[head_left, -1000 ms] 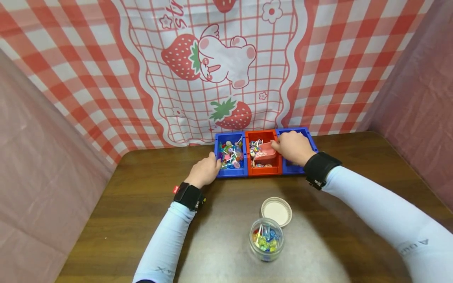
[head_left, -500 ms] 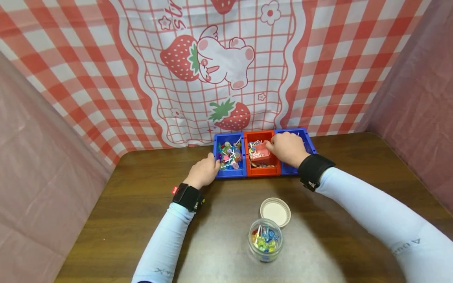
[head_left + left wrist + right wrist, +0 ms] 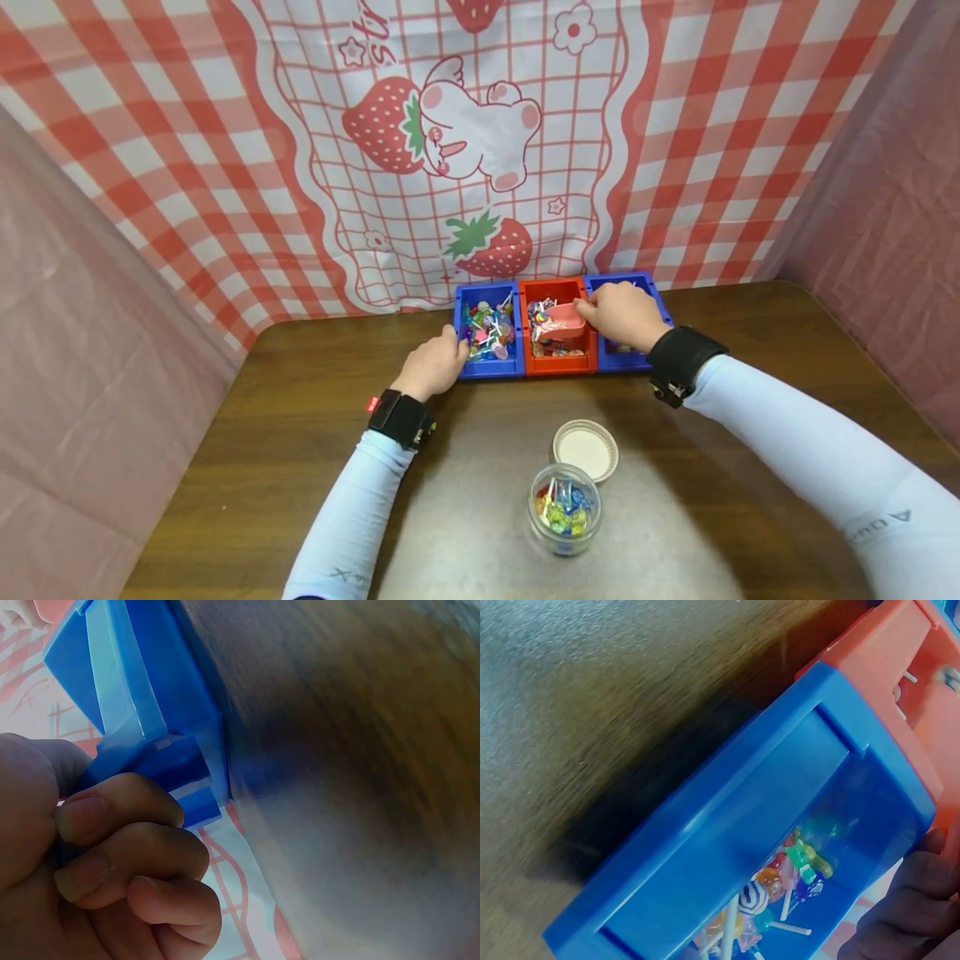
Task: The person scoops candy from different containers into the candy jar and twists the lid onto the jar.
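Observation:
Three candy bins stand joined in a row: a blue bin (image 3: 491,367) on the left, a red bin (image 3: 558,364) in the middle and a second blue bin (image 3: 626,360) on the right. My left hand (image 3: 431,364) grips the left blue bin's outer edge, its fingers (image 3: 135,855) curled round the rim in the left wrist view. In my right hand (image 3: 626,315) is the handle of a pink scoop (image 3: 567,325), low inside the red bin among lollipops (image 3: 542,312). White-striped pieces lie in the scoop. My right fingers (image 3: 911,907) show beyond the right blue bin in the right wrist view.
A glass jar (image 3: 562,537) with colourful candies stands nearer me on the wooden table (image 3: 300,433). Its pale round lid (image 3: 585,450) lies just behind it. A strawberry-print cloth (image 3: 480,200) hangs right behind the bins.
The right hand and scoop shifted left over the red bin's lollipops, then came back right. My left hand has stayed on the blue bin. The jar and lid stand as before.

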